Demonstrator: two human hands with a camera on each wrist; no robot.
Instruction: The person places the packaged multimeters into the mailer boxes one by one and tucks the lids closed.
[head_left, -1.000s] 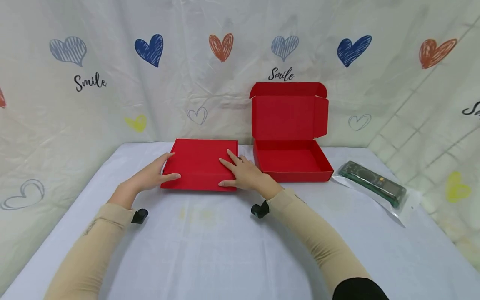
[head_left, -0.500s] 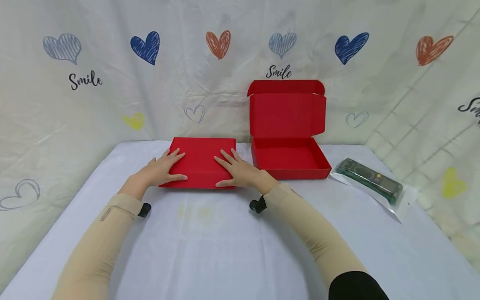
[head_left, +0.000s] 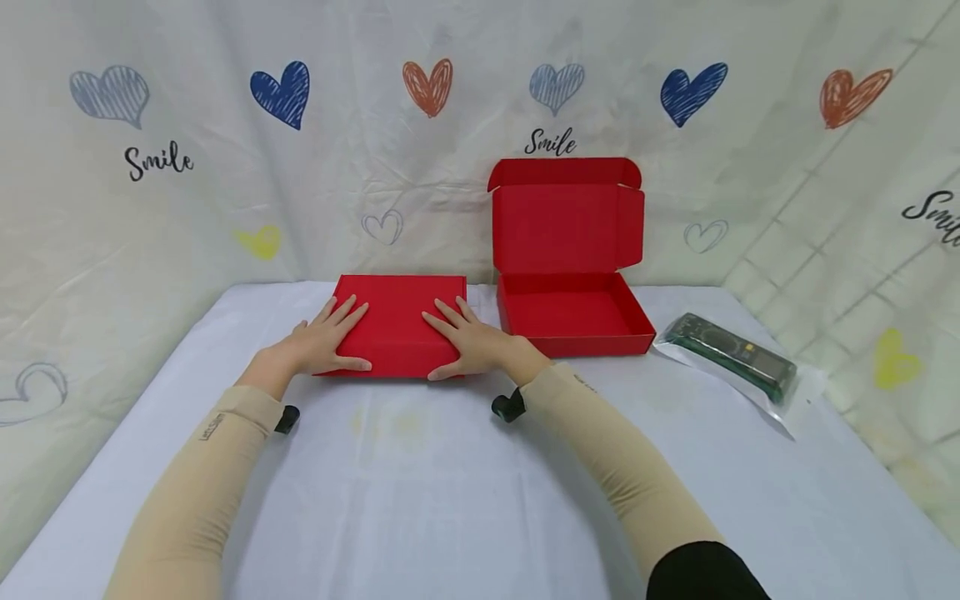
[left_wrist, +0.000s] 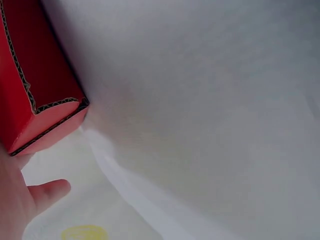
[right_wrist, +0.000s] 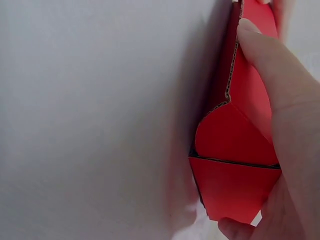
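Observation:
A red cardboard box (head_left: 397, 321), its lid down, lies on the table left of centre in the head view. My left hand (head_left: 318, 346) rests on its left side, fingers spread and straight over the lid. On the right side my right hand (head_left: 476, 346) lies likewise, thumb near the front edge. The left wrist view shows the box's corner (left_wrist: 47, 117), with a rounded side flap visible above the side wall. From the right wrist, a similar flap (right_wrist: 230, 127) shows between lid and wall, and the thumb (right_wrist: 260, 45) touches the lid's bare corrugated edge.
A second red box (head_left: 573, 308) stands to the right with its lid raised, nothing inside it. Right of that lies a dark green item in a clear and white plastic packet (head_left: 727, 358). A white cloth covers the table (head_left: 420, 500); a printed curtain (head_left: 322, 167) hangs behind.
My left hand has moved from the box's left edge further onto the lid, fingers spreading over it. The right hand has shifted slightly inward. The head view has turned a little.

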